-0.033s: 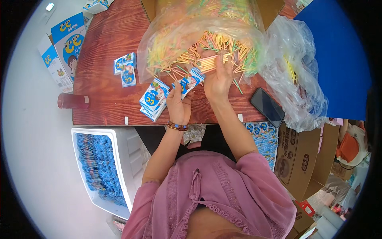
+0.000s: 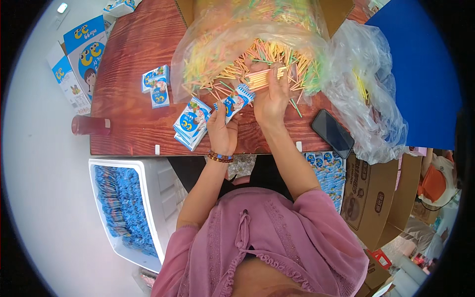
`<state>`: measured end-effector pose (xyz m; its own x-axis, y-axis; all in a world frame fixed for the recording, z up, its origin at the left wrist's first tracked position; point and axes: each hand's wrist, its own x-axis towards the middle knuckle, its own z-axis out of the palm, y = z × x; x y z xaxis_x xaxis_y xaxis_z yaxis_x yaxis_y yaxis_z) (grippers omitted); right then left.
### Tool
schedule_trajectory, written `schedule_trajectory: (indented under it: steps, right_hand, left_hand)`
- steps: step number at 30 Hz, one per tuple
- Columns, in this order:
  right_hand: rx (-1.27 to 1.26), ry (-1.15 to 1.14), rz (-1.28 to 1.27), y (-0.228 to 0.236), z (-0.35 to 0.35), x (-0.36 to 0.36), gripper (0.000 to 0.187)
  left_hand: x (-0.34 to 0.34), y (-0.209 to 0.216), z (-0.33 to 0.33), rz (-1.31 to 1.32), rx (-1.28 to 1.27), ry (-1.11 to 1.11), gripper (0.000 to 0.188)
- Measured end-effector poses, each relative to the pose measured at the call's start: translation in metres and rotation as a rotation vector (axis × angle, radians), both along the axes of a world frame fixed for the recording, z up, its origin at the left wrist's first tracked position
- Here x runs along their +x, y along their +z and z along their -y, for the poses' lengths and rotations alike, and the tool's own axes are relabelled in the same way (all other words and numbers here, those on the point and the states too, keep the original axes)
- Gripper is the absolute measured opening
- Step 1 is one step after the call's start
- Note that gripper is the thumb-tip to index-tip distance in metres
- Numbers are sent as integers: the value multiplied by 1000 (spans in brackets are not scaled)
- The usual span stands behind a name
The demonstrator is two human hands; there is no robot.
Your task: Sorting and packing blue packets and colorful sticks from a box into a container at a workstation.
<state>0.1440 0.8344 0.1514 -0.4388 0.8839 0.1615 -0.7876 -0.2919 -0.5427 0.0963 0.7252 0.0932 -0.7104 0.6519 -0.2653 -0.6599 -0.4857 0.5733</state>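
Observation:
Over the table's front part, my left hand (image 2: 221, 129) is closed on a small blue-and-white packet (image 2: 237, 102), held tilted. My right hand (image 2: 273, 101) grips a bunch of thin pastel sticks (image 2: 264, 78), lined up side by side between thumb and fingers. The packet's upper end is close to the sticks; whether they touch I cannot tell. Behind my hands lies a large clear plastic bag (image 2: 190, 54), its mouth spread toward me, full of loose pink, yellow and green sticks (image 2: 292, 62). Beside my left hand are stacked blue-and-white packets (image 2: 190, 121).
More packets (image 2: 159, 94) lie left on the red wood-grain table (image 2: 126, 119), by a pinkish cup (image 2: 91, 125). A black phone (image 2: 332, 132) and crumpled clear bag (image 2: 366, 84) sit right. Below the table's edge stand a white bin (image 2: 143, 198) of packets and a cardboard box (image 2: 368, 198).

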Motion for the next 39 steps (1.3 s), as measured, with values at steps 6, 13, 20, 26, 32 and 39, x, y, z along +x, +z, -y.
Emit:
schedule_trajectory:
  steps: [6, 13, 20, 26, 32, 39]
  right_hand:
    - [88, -19, 15, -8, 14, 0, 20]
    - [41, -66, 177, -13, 25, 3, 23]
    - [403, 85, 420, -10, 22, 6, 38]
    - [505, 169, 326, 4, 21, 2, 46]
    - [525, 247, 306, 16, 28, -3, 41]
    - [428, 247, 157, 42, 30, 0, 35]
  left_hand:
    - [-5, -9, 0, 20, 27, 4, 18]
    - [-4, -2, -2, -13, 16, 46, 17]
    - [-8, 2, -7, 4, 107, 8, 21]
    - [-9, -4, -3, 62, 239, -57, 27]
    - [-12, 9, 6, 90, 290, -35, 35]
    - [-23, -7, 18, 323, 550, -28, 37]
